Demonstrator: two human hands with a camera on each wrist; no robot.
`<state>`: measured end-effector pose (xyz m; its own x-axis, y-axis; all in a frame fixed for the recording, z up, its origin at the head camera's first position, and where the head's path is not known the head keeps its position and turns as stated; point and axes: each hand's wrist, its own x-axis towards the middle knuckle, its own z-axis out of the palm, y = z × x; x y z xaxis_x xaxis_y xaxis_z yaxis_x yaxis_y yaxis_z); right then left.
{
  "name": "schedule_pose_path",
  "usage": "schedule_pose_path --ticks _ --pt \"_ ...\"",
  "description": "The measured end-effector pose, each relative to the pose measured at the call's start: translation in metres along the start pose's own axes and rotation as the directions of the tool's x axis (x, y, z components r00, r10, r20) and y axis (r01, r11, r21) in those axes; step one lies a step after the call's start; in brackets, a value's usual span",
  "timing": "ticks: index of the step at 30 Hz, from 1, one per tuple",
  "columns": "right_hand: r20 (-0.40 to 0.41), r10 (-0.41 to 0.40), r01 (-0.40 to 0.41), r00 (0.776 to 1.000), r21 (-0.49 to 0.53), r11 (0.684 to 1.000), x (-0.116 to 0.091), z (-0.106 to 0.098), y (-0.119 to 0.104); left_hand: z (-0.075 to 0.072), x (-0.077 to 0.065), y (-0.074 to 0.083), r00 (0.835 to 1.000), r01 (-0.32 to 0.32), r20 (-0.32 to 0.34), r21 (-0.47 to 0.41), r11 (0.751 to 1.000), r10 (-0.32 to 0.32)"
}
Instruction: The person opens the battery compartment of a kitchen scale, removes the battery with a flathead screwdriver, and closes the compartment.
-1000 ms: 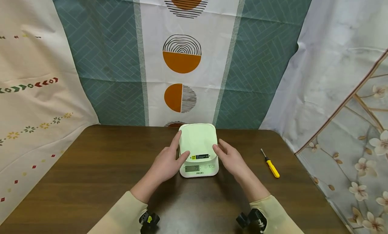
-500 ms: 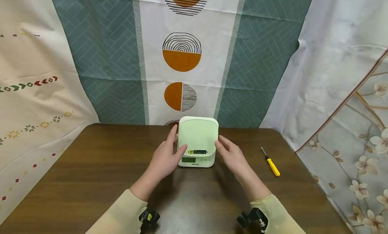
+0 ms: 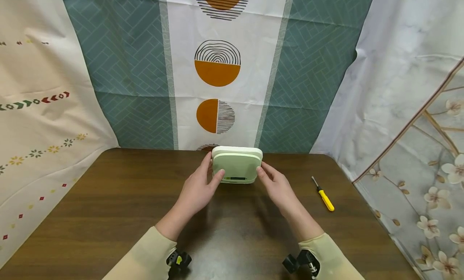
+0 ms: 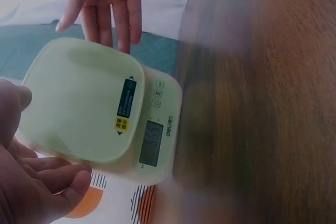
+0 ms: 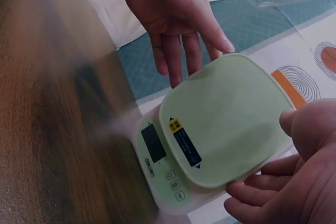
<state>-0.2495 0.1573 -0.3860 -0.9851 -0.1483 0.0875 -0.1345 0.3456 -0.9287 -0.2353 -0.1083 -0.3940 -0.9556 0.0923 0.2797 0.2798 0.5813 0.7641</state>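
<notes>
A pale green and white kitchen scale [image 3: 237, 167] is tipped up steeply at the far middle of the table, its weighing plate facing back toward me. My left hand [image 3: 197, 187] grips its left side, thumb at the front edge and fingers behind. On the opposite side my right hand [image 3: 279, 189] holds it in the same way. In the left wrist view the small display [image 4: 151, 142] and several buttons [image 4: 158, 94] sit along the scale's lower edge. Whether that edge touches the table cannot be made out. The underside is hidden.
On the right of the brown wooden table [image 3: 119, 215] lies a screwdriver [image 3: 324, 194] with a yellow handle, apart from both hands. A patterned cloth [image 3: 141, 70] hangs behind the table's far edge, with white flowered fabric [image 3: 409, 110] at the right.
From lying nearly flat, the scale has been tipped up, its far edge rising and its face now strongly foreshortened. Both hands have closed in on its sides. The screwdriver has not moved.
</notes>
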Motion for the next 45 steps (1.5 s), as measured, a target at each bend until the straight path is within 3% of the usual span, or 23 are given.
schedule_pose_path --ticks 9,21,31,45 --pt "0.004 -0.003 0.003 1.000 0.011 1.000 -0.001 0.000 -0.003 -0.002 0.001 0.004 1.000 -0.008 0.004 0.009 1.000 0.008" --pt "0.002 -0.012 0.011 1.000 0.017 1.000 -0.005 0.001 -0.007 -0.004 -0.001 0.006 0.998 0.066 0.015 0.007 0.998 -0.066" --pt "-0.027 0.009 -0.008 1.000 0.031 0.999 -0.006 0.006 -0.006 -0.002 -0.002 0.008 0.997 0.036 -0.070 0.073 0.997 -0.031" --pt "-0.016 0.002 -0.002 1.000 -0.008 1.000 -0.011 0.007 0.000 -0.001 -0.002 0.005 0.997 0.077 -0.022 0.166 0.983 -0.075"
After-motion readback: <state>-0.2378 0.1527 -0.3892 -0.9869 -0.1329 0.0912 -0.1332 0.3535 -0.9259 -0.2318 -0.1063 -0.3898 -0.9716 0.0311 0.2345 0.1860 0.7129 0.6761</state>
